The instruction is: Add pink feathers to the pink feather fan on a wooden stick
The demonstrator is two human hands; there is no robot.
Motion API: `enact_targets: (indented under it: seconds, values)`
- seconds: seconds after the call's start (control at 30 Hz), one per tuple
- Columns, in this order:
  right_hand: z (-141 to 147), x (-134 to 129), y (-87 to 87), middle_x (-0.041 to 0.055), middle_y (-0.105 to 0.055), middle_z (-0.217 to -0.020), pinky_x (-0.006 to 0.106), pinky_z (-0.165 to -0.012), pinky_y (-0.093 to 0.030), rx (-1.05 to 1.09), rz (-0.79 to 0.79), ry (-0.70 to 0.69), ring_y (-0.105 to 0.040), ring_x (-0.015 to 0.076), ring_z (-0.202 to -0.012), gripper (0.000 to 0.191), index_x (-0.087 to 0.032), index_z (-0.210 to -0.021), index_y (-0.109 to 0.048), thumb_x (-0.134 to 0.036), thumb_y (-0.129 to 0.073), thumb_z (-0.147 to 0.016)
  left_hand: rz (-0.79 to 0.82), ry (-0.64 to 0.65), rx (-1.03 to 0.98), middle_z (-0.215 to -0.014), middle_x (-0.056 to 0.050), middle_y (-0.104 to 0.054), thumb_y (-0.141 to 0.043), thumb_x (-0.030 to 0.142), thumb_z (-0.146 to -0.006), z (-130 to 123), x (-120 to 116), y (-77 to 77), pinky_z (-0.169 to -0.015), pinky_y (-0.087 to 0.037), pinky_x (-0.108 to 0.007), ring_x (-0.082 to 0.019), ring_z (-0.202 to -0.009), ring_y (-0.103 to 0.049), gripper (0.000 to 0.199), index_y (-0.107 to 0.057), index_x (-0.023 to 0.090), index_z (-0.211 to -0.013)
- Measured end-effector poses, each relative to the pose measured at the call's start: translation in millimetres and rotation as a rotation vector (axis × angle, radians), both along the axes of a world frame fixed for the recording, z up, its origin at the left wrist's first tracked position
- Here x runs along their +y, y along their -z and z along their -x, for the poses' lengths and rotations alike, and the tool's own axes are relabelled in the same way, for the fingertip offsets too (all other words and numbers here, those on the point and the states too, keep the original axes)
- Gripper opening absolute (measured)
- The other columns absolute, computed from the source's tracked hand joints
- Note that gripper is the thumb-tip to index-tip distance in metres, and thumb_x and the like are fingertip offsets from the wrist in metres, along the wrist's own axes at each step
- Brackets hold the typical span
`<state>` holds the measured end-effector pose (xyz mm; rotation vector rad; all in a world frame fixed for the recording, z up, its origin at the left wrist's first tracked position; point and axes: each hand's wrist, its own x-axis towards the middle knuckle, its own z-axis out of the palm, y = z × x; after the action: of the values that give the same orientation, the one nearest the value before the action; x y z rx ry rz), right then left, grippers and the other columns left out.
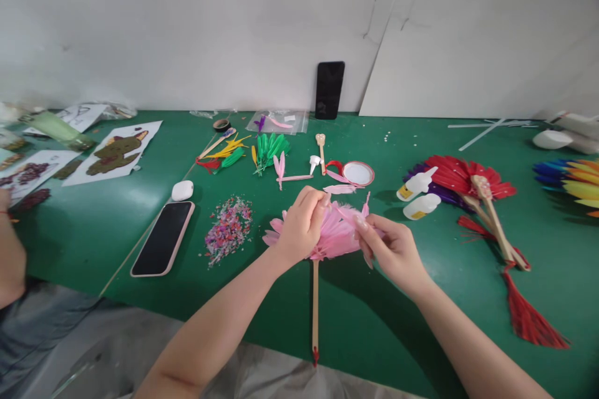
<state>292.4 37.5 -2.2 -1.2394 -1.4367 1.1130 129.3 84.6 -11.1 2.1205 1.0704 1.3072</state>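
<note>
A pink feather fan lies on the table before me, its wooden handle pointing toward me with a red cord at the end. Over the fan, my right hand pinches a pink feather between thumb and fingers. My left hand is closed above the fan's left half, thumb against the fingers; what it grips, if anything, is too small to make out. Loose pink feathers lie just beyond the hands, near a round white lid with a red rim.
Left of the fan are colourful chips, a phone and a white earbud case. Green feathers lie behind. Glue bottles and a red feather fan are on the right. Another person's arm rests at far left.
</note>
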Motion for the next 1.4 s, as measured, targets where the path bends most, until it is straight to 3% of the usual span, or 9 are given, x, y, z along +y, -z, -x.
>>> enact_targets:
  seconds: [0.33,0.47,0.9,1.13,1.4]
  values:
    - [-2,2,3.6,-0.0053,-0.044,-0.04,0.022,-0.04,-0.032,0.07,0.043,-0.014,-0.042,0.007,-0.033,0.04,-0.019,-0.059,-0.048,-0.044,-0.05,-0.09,0.06,0.039,-0.025,-0.074,-0.001,-0.049,-0.033,0.019,-0.096,2,0,3.1,-0.067,-0.041,-0.026,-0.012,-0.068,-0.049,0.02,-0.05,0.018,-0.085]
    - [-3,3,2.3,-0.0056,-0.042,-0.039,0.021,-0.039,-0.032,0.149,0.08,-0.027,-0.042,0.0063,-0.032,0.043,-0.018,-0.055,-0.046,-0.044,-0.051,-0.089,0.012,0.021,0.004,-0.073,-0.001,-0.05,-0.042,0.022,-0.093,2,1,3.0,-0.065,-0.04,-0.024,-0.011,-0.067,-0.049,0.012,-0.049,0.018,-0.084]
    - [-5,7,3.4,-0.0072,-0.038,-0.035,0.016,-0.032,-0.026,0.52,0.346,-0.186,-0.031,0.0029,-0.029,0.04,-0.015,-0.056,-0.054,-0.044,-0.059,-0.083,-0.042,0.029,0.046,-0.077,-0.002,-0.053,-0.035,0.014,-0.094,4,2,6.3,-0.067,-0.042,-0.023,-0.011,-0.072,-0.051,0.017,-0.048,0.018,-0.084]
    - [-4,11,4.1,-0.0073,-0.037,-0.034,0.017,-0.031,-0.025,0.537,0.361,-0.15,-0.028,0.0034,-0.029,0.038,-0.016,-0.056,-0.055,-0.044,-0.062,-0.081,0.033,0.029,0.042,-0.073,-0.001,-0.052,-0.032,0.017,-0.095,3,1,6.0,-0.065,-0.042,-0.024,-0.011,-0.068,-0.051,0.02,-0.049,0.017,-0.084]
    - [-9,12,5.2,-0.0093,-0.022,-0.031,0.02,-0.037,-0.02,0.571,0.405,-0.155,-0.027,0.0047,-0.03,0.041,-0.016,-0.051,-0.05,-0.038,-0.056,-0.085,-0.082,0.025,0.071,-0.08,-0.002,-0.057,-0.043,0.018,-0.092,3,3,6.5,-0.065,-0.042,-0.021,-0.01,-0.072,-0.054,0.008,-0.051,0.018,-0.09]
